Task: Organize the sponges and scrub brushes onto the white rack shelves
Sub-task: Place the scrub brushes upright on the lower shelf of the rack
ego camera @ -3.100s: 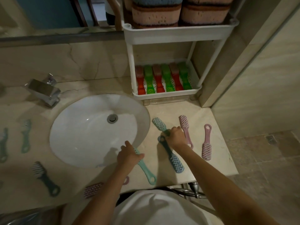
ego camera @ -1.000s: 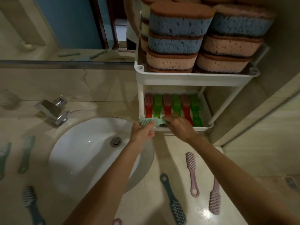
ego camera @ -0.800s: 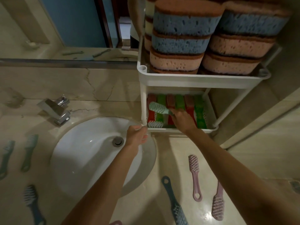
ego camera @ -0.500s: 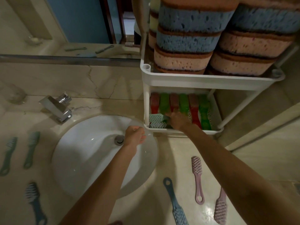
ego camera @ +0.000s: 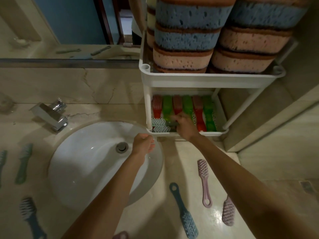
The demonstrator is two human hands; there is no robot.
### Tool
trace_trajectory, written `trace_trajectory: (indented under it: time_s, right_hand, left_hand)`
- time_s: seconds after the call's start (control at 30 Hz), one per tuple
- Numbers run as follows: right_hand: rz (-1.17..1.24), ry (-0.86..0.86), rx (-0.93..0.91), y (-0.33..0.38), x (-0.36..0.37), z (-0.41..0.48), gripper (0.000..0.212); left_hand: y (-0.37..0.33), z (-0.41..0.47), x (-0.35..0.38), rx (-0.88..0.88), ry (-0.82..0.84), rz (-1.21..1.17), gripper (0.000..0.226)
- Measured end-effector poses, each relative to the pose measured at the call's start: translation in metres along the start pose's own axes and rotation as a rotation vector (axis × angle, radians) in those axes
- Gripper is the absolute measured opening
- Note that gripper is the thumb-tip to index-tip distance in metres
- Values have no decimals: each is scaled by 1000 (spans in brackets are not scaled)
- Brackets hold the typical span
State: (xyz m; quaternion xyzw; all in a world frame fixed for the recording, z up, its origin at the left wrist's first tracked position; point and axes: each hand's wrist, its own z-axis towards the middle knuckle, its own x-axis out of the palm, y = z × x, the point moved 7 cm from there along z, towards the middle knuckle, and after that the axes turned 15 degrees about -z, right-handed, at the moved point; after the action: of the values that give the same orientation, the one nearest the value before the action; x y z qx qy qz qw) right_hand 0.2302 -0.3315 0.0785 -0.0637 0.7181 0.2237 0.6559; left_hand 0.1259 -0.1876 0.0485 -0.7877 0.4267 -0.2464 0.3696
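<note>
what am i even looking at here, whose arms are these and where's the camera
There is no machine here. The camera sits on a person's head, looking forward and down, so the two bare arms are their own.

The right hand reaches into the lower shelf of a white rack and rests on the handles of two pale teal brushes lying across a row of red and green brushes. I cannot tell whether it grips them. The left hand hangs loosely curled over the sink, holding nothing.

Blue and pink sponges are stacked on the upper shelf. More brushes lie on the counter: a blue brush and two pink brushes near the right arm, others left of the sink by the tap.
</note>
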Motion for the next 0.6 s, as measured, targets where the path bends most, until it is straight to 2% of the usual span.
trace_trajectory:
  time_s: [0.13,0.2,0.27,0.37,0.43,0.5,0.6]
  right_hand:
    - [111,-290,46,1,-28,-46,48]
    - [153,-415,102,-3,-34,-81,44]
    - [221,-451,263,-17,-26,-118,34]
    - [296,-286,552,-46,13,-168,23]
    - [289,-121,672,-62,45,-194,29]
    - [235,-3,715,-71,70,-214,27]
    - [130,39,705,-73,84,-227,13]
  left_hand:
    - [8,-6,3,54,42,202,9]
    - [13,-15,13,126,156,383,8]
    - [27,-31,29,210,337,644,11]
    - [66,-51,44,309,544,969,27]
    - [96,-67,52,365,725,1141,34]
    - [120,-83,58,465,921,1336,41]
    - [139,-105,61,595,1145,1480,45]
